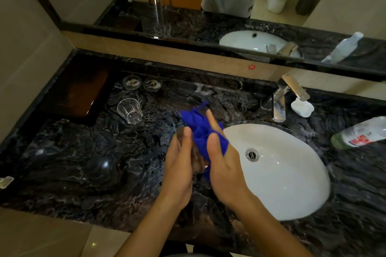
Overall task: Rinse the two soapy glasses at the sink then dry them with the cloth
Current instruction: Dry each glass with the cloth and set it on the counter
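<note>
Gripping one glass (pixel 197 158) at frame centre, the left hand (pixel 179 169) curls round its side, thumb pointing up. The right hand (pixel 223 165) pinches the blue cloth (pixel 200 129), bunched against that glass. The second glass (pixel 130 111) stands apart on the surface (pixel 83 162), toward the upper left of both hands.

1 cloth (pixel 200 129), 1 bottle (pixel 359 133), and apparently 2 glasses (pixel 130 110) (pixel 197 157), 1 mostly hidden.

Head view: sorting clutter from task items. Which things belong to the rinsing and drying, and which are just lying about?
Job: blue cloth, held glass, counter glass, sink, tap.
Lying about: plastic bottle, white lump, two round dishes, dark tray.
</note>
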`<state>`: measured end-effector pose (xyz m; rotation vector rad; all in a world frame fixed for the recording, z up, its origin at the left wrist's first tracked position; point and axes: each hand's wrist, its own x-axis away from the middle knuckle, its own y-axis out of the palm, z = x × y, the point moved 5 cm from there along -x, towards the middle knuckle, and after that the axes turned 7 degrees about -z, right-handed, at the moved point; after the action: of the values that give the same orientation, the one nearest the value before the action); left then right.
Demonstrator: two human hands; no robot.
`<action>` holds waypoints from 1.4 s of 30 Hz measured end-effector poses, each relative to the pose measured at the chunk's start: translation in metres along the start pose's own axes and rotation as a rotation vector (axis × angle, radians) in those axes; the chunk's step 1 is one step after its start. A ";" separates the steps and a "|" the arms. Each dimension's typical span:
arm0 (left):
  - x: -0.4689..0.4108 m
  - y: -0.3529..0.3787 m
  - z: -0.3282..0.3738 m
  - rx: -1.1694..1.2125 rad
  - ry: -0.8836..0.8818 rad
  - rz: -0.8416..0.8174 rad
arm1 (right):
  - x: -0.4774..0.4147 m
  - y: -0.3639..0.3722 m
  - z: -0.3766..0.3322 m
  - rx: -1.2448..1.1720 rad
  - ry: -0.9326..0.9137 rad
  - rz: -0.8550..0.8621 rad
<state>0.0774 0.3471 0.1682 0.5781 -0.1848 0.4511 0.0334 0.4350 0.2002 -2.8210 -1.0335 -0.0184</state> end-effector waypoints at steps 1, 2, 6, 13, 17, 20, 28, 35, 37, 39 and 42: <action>-0.002 -0.002 -0.001 0.016 -0.013 0.030 | 0.007 0.005 -0.001 0.134 -0.053 0.004; -0.002 -0.001 -0.001 0.026 -0.051 0.038 | 0.013 0.008 0.001 0.251 -0.103 0.009; -0.003 0.003 -0.008 0.019 -0.119 -0.042 | 0.007 -0.002 0.010 0.185 -0.123 0.032; -0.007 -0.004 -0.010 -0.226 -0.053 0.029 | -0.002 -0.009 0.028 -0.147 0.420 0.220; -0.017 -0.012 -0.011 -0.201 -0.101 0.012 | 0.015 0.011 0.005 -0.017 0.025 0.113; -0.016 -0.018 -0.012 -0.281 -0.091 -0.137 | -0.001 -0.001 -0.002 0.198 -0.021 -0.015; -0.017 -0.046 0.002 -0.438 0.038 -0.182 | -0.016 -0.019 0.006 0.377 0.084 -0.103; -0.014 -0.048 -0.004 -0.478 0.046 -0.270 | -0.026 -0.015 0.001 0.256 0.121 -0.175; -0.016 -0.049 -0.002 -0.468 0.066 -0.227 | -0.025 -0.015 -0.001 0.364 0.122 -0.082; -0.019 -0.052 0.002 -0.479 0.063 -0.187 | -0.017 -0.011 -0.005 0.504 0.038 -0.067; -0.023 -0.055 -0.001 -0.551 -0.063 -0.235 | -0.021 -0.017 -0.011 0.562 0.052 -0.052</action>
<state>0.0824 0.2988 0.1337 0.0695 -0.2860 0.1398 0.0070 0.4325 0.2117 -2.2744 -0.9224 0.1659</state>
